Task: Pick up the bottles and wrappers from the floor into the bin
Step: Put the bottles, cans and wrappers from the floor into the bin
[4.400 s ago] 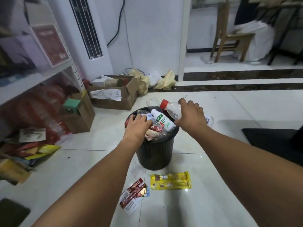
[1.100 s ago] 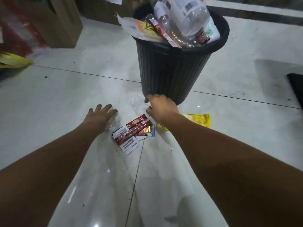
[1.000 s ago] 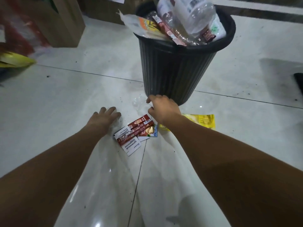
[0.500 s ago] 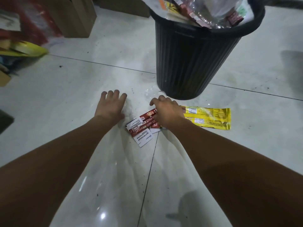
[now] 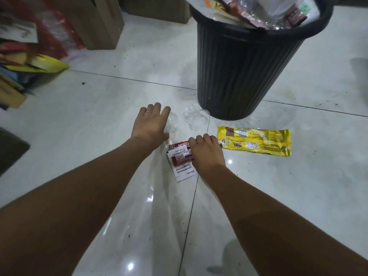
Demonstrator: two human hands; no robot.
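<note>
A black ribbed bin (image 5: 245,66) stands on the tiled floor, heaped with bottles and wrappers (image 5: 258,10). In front of it lie a small pile of red and white sachet wrappers (image 5: 180,156), a yellow wrapper (image 5: 256,141) and a crumpled clear plastic wrapper (image 5: 196,118). My right hand (image 5: 206,152) covers the right end of the red sachets, its fingers curled down onto them. My left hand (image 5: 152,124) lies flat on the floor just left of the clear plastic, fingers straight, its edge touching a clear piece (image 5: 172,122).
Cardboard boxes (image 5: 103,22) stand at the back left. A heap of red and yellow packets (image 5: 35,62) lies along the left edge. A dark mat corner (image 5: 10,150) shows at the far left. Glossy tile floor (image 5: 298,196) spreads to the right.
My right hand dropped from the foot of the bin onto the red sachets and curled its fingers over them. My left hand slid forward to the clear plastic. The view moved closer to the floor.
</note>
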